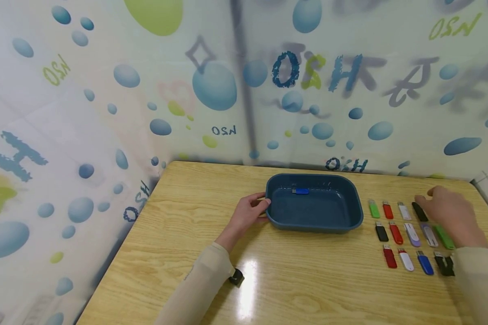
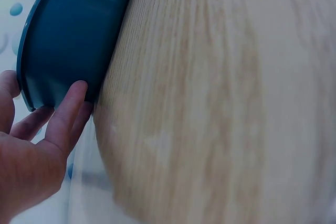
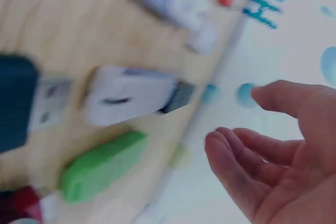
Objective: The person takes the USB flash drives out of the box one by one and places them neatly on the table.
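Note:
My left hand [image 1: 248,211] holds the left end of a dark blue plastic tray [image 1: 311,214], with the thumb at its rim and the fingers against the outer wall [image 2: 63,35]. Inside the tray lies a blue USB stick [image 1: 302,191]. Over at the right, my right hand [image 1: 451,214] hovers by a black USB stick [image 1: 419,211] and partly covers the area around a green one [image 1: 444,237]. In the right wrist view, thumb and fingers [image 3: 226,163] are apart with nothing between them. A whitish USB stick [image 3: 131,98] lies beyond them, blurred.
Several USB sticks lie in rows right of the tray, among them a red one [image 1: 396,233], a white-and-purple one [image 1: 412,234] and a blue one [image 1: 425,263]. A patterned curtain [image 1: 211,135] hangs behind the wooden table [image 1: 179,216].

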Demonstrator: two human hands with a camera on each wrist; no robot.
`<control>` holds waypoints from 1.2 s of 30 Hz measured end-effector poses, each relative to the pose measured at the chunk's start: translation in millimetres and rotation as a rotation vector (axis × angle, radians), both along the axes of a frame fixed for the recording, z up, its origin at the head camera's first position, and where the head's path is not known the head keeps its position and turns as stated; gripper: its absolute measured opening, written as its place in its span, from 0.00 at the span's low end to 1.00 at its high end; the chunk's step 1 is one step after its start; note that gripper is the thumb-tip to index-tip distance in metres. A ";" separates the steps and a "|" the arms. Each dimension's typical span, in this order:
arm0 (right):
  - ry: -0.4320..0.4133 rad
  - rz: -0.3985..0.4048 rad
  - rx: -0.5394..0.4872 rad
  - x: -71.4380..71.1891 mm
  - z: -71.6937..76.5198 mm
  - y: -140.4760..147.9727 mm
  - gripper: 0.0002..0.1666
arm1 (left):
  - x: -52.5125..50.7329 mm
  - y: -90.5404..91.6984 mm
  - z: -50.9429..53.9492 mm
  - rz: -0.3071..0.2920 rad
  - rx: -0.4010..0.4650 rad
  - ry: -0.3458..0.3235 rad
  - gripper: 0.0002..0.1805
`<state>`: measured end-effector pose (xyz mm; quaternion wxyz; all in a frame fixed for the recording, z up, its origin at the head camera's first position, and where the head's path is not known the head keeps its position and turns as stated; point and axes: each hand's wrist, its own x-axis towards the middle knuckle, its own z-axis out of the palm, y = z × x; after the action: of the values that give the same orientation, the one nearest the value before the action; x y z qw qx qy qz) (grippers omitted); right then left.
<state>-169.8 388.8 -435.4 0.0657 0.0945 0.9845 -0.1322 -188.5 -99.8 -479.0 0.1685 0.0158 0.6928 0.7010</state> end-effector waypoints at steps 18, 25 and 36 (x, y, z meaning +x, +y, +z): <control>0.541 0.301 -0.162 11.9 39.0 -108.7 0.26 | 0.3 1.3 -0.3 -0.009 -0.009 0.017 0.26; 0.564 0.431 -0.170 7.0 39.9 -146.3 0.22 | 1.0 1.8 0.2 -0.004 -0.015 0.016 0.26; 0.398 0.537 -0.164 -7.3 35.5 -192.3 0.21 | 0.3 0.4 0.5 -0.005 -0.018 0.011 0.26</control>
<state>-177.1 196.5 -400.0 -0.0880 -0.2015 0.9538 -0.2047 -188.2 -99.3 -478.5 0.1665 0.0197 0.6998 0.6944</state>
